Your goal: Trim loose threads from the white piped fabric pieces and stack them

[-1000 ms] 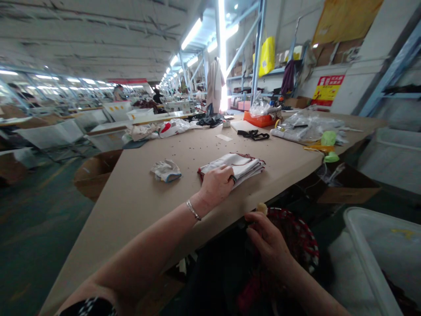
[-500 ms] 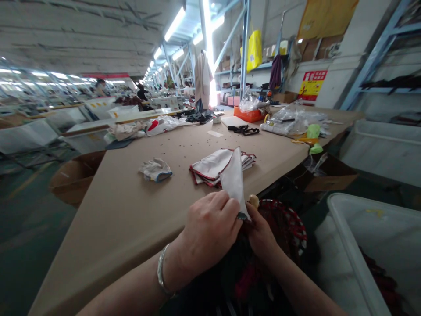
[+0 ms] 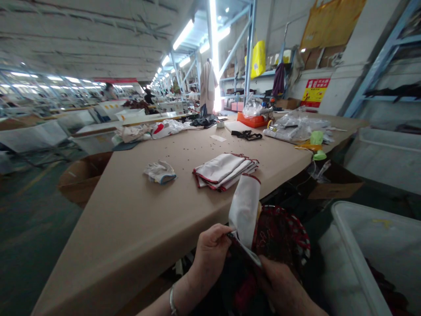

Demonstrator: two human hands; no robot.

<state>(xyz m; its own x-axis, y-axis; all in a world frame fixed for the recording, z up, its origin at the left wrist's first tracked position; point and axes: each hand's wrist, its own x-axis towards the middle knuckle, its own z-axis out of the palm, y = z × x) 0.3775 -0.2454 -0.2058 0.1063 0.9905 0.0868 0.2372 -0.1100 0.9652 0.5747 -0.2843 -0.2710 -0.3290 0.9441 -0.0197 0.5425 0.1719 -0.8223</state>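
Observation:
My left hand (image 3: 210, 250) pinches the lower edge of a white fabric piece with dark red trim (image 3: 245, 208), held upright just in front of the table edge. My right hand (image 3: 279, 285) grips the same piece from below, close to a red and dark patterned cloth (image 3: 283, 232) in my lap. A stack of matching white pieces with red trim (image 3: 225, 170) lies on the tan table (image 3: 131, 210) beyond my hands. A crumpled white glove (image 3: 160, 171) lies to the left of the stack.
A white plastic bin (image 3: 378, 250) stands at my right. Farther along the table are an orange tray (image 3: 253, 119), clear plastic bags (image 3: 292, 127), black straps (image 3: 247, 134) and green items (image 3: 317, 142). Cardboard boxes (image 3: 82, 175) sit on the floor to the left. People work at distant tables.
My left hand lifted one white piece off the stack and drew it back to my lap. Both hands now hold it lower and nearer to me.

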